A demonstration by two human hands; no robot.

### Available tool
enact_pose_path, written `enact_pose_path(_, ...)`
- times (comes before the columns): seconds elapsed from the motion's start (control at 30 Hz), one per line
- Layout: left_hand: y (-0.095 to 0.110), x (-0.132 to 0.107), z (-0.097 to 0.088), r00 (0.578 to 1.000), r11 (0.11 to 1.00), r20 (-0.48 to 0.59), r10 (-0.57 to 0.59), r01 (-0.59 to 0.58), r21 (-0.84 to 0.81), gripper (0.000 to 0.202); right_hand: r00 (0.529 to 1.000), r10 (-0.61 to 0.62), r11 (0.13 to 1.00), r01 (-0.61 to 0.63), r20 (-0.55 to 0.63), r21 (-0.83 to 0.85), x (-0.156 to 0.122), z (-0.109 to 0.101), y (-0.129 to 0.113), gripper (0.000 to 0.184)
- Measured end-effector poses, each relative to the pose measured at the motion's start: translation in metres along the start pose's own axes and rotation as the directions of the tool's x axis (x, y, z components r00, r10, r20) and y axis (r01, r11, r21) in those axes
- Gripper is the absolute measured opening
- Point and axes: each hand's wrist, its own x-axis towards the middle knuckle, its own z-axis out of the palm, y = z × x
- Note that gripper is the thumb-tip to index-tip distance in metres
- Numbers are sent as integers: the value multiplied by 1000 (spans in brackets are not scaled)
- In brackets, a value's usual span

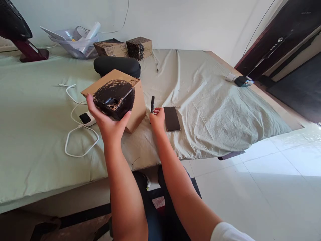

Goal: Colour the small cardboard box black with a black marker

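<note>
A brown cardboard box is tilted up on one corner, and a large patch of black scribble covers the corner that faces me. Thumb and fingers of my left hand are spread around that blackened corner, gripping the box. Just right of the box, my right hand has its fingers closed on a black marker, which points upward. A dark phone lies flat right beside my right hand.
Behind the box lie a black rounded case and two scribbled boxes. A clear plastic basket stands at the back left. A white cable with a small white device lies left. A small pen-like piece lies farther back.
</note>
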Motion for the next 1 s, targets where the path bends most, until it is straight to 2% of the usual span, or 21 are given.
enact_pose_path(0.1, 0, 0, 0, 1000, 1000, -6, -4, 4, 3, 129, 994, -102, 987, 107, -42, 124, -3, -1, -7, 29)
enact_pose_path(0.23, 4, -1, -1, 1000, 1000, -14, -1, 1, 13, 130, 958, -277, 937, 285, -68, 204, -8, -3, -15, 35)
enact_pose_path(0.37, 12, 0, -4, 1000, 999, 16, -15, 15, 28, 126, 935, -350, 897, 352, -57, 266, -11, -3, -15, 37)
enact_pose_path(0.47, 17, 0, -6, 999, 998, 24, -27, 26, 51, 123, 918, -391, 840, 388, -74, 380, -13, -3, -16, 32)
enact_pose_path(0.63, 16, 0, -6, 999, 999, 25, -38, 37, 38, 123, 912, -394, 789, 399, -114, 468, -18, -15, -24, 29)
enact_pose_path(0.7, 15, 0, -5, 999, 999, 24, -40, 39, 38, 123, 916, -380, 802, 395, -128, 448, -19, -20, -25, 29)
enact_pose_path(0.8, 14, 0, -5, 999, 999, 27, -27, 26, 45, 124, 924, -359, 846, 383, -134, 371, -16, -22, -23, 15)
enact_pose_path(0.83, 14, 0, -5, 999, 999, 27, -23, 22, 50, 125, 929, -346, 864, 369, -129, 343, -15, -21, -22, 18)
enact_pose_path(0.93, 15, 1, -5, 999, 998, 33, -22, 20, 56, 125, 948, -302, 904, 319, -102, 285, -13, -18, -19, 46)
enact_pose_path(1.0, 16, 1, -6, 999, 999, 41, -24, 22, 48, 123, 952, -295, 908, 307, -84, 286, -13, -17, -18, 54)
